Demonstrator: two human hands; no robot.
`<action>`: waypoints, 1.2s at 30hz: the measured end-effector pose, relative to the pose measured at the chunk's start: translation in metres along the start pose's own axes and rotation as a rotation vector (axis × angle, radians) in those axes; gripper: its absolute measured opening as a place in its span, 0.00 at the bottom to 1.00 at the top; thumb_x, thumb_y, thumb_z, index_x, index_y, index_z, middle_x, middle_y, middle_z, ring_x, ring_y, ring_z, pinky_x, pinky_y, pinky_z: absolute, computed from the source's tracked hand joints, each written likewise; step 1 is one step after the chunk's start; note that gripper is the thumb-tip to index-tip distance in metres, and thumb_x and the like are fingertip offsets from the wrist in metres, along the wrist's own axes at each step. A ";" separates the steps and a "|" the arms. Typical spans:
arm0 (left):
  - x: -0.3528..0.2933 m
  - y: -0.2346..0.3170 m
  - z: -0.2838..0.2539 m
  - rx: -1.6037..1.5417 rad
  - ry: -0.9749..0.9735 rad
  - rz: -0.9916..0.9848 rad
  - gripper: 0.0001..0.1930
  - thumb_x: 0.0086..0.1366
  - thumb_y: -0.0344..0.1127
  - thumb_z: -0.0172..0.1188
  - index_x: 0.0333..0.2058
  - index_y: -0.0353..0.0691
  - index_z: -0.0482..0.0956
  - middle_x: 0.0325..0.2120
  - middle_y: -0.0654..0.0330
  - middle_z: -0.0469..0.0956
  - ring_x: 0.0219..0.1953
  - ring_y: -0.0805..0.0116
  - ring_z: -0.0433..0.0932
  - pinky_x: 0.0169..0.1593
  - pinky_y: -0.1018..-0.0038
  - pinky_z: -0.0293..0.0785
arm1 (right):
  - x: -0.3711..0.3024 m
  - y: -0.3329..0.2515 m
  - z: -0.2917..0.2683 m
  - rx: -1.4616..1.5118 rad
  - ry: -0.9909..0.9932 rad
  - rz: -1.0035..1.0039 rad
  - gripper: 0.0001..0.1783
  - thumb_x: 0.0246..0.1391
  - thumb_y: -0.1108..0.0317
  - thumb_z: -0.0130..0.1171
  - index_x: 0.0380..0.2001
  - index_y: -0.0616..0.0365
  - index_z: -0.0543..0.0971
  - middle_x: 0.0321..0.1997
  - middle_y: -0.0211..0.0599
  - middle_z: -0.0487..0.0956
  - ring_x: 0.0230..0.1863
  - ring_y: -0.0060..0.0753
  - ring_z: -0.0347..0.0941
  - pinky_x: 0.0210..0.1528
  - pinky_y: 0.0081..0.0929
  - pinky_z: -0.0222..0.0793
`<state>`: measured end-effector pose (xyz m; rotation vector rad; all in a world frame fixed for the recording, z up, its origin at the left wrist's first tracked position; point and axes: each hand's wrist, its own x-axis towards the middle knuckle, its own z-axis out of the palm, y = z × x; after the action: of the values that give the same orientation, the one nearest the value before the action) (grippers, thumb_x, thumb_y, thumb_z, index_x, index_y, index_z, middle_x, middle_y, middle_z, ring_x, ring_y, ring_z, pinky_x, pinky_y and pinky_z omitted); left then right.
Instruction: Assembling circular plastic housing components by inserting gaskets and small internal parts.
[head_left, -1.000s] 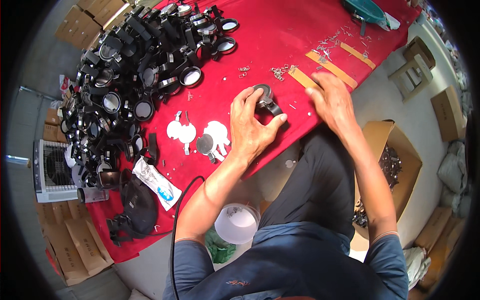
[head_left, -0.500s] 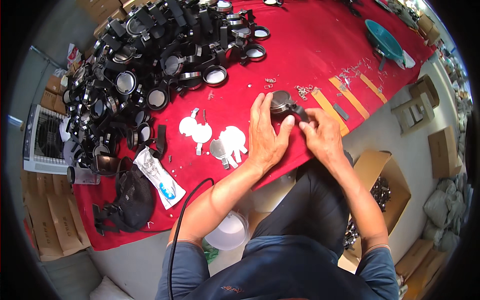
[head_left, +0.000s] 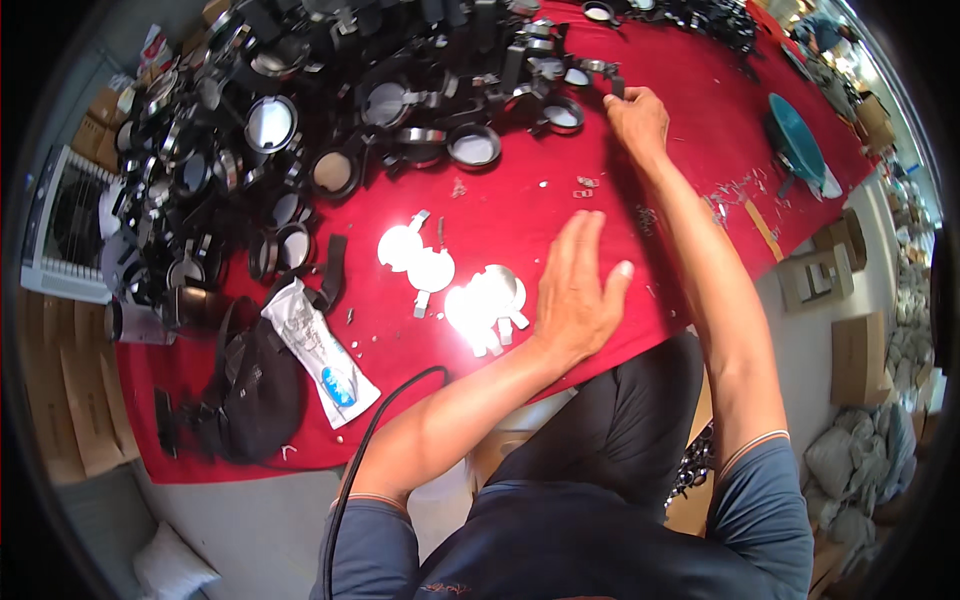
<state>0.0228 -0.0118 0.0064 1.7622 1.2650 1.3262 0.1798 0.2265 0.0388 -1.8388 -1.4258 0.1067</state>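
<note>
My right hand (head_left: 640, 122) reaches to the right edge of the pile, its fingers closed on the black handle (head_left: 617, 86) of a round metal piece. The head of that piece lies among its neighbours and is hard to make out. Flat and open, my left hand (head_left: 580, 295) rests over the red cloth near the front edge, fingers stretched and nothing in them. Just left of it are shiny round metal discs with small tabs (head_left: 492, 300). Two more tabbed discs (head_left: 428, 268) lie a little farther off.
A large pile of black-handled round pieces (head_left: 390, 105) covers the table's far left. A black mesh bag (head_left: 255, 395) and a white packet (head_left: 322, 350) lie at the front left. Small metal clips (head_left: 585, 187) and a teal basin (head_left: 795, 140) are to the right.
My right hand has carried the round black-handled piece from beside my left hand away to the far pile. My left hand has let it go and now lies flat; the view has shifted.
</note>
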 end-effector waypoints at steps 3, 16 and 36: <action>-0.002 -0.001 0.002 0.029 -0.016 0.140 0.31 0.67 0.38 0.68 0.65 0.29 0.71 0.64 0.36 0.71 0.65 0.36 0.73 0.69 0.51 0.70 | 0.021 -0.004 0.023 0.005 -0.201 0.076 0.22 0.54 0.53 0.70 0.44 0.58 0.89 0.44 0.53 0.89 0.51 0.53 0.86 0.58 0.45 0.78; -0.009 -0.002 -0.002 0.132 -0.084 0.250 0.24 0.59 0.33 0.73 0.54 0.33 0.80 0.58 0.44 0.78 0.58 0.42 0.79 0.61 0.54 0.78 | -0.047 0.012 -0.023 0.008 -0.271 -0.280 0.19 0.61 0.63 0.66 0.53 0.58 0.87 0.53 0.53 0.87 0.57 0.53 0.84 0.63 0.43 0.78; -0.005 0.001 -0.009 0.450 -0.350 0.246 0.20 0.67 0.30 0.70 0.56 0.35 0.84 0.63 0.47 0.79 0.65 0.47 0.77 0.69 0.57 0.72 | -0.580 0.425 -0.349 0.408 0.377 1.366 0.04 0.62 0.73 0.59 0.33 0.56 0.82 0.28 0.32 0.82 0.22 0.24 0.74 0.22 0.22 0.70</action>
<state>0.0145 -0.0174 0.0088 2.4036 1.2370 0.8330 0.4773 -0.4731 -0.2085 -1.9872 0.2688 0.6228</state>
